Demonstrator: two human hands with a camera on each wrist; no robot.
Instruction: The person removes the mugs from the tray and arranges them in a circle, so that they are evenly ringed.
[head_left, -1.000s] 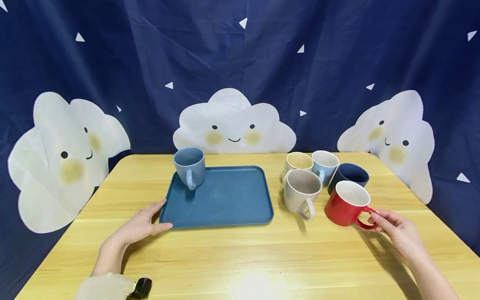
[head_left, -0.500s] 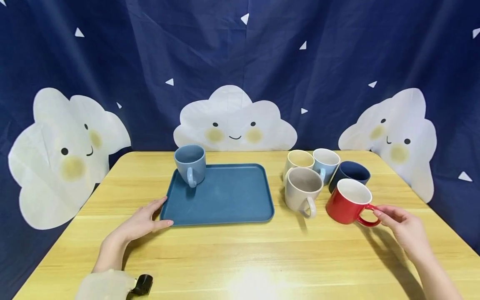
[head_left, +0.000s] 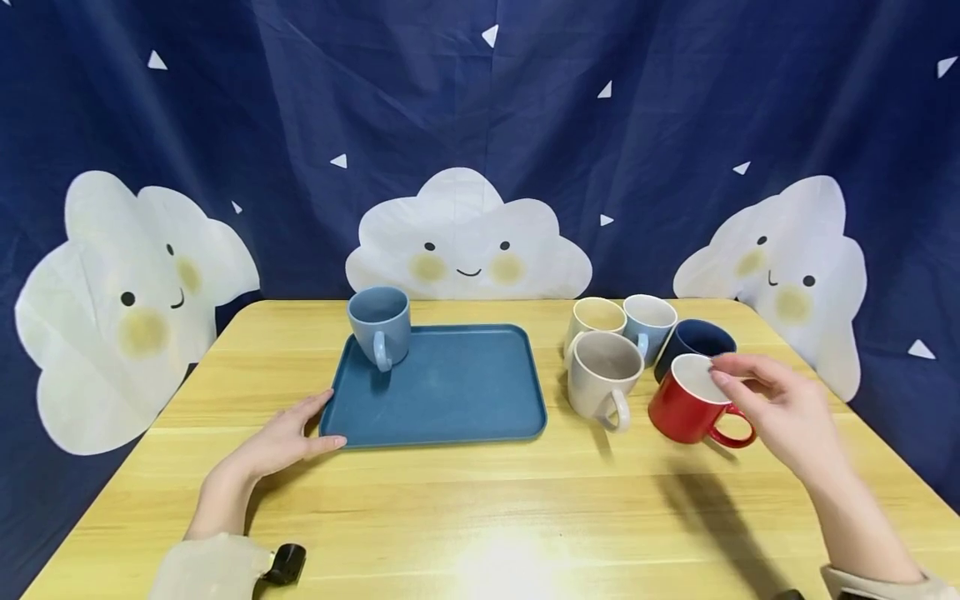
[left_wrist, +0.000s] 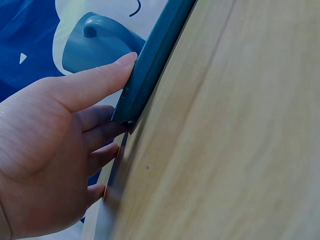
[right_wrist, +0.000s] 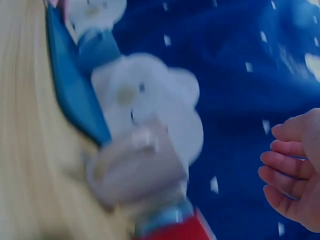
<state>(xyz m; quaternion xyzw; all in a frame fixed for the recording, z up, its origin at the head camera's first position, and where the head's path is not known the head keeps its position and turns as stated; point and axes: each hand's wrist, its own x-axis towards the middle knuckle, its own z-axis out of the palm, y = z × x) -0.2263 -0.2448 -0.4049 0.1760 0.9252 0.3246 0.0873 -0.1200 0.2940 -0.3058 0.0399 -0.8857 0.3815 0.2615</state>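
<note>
My left hand (head_left: 273, 442) rests at the near left corner of a blue rectangular tray (head_left: 465, 392); thumb and fingertips touch its rim, the fingers fairly straight. On the tray's far left part a grey-blue mug (head_left: 392, 327) stands upright. At the right, a red mug (head_left: 678, 412) with a white inside stands with its handle toward my right hand (head_left: 798, 425). That hand hovers above the handle, fingertips overlapping the mug's rim in the head view. In the right wrist view its fingers are loosely bent, holding nothing.
Left of the red mug stands a beige mug (head_left: 588, 392). Behind are a cream-yellow mug (head_left: 581, 329), a light blue mug (head_left: 656, 337) and a navy mug (head_left: 678, 358), close together. A blue cloud-patterned curtain (head_left: 480, 100) hangs behind the wooden table (head_left: 450, 508).
My right hand has let go of the red mug's handle and lifted up and to the left, over the mug. My left hand stays at the tray's corner.
</note>
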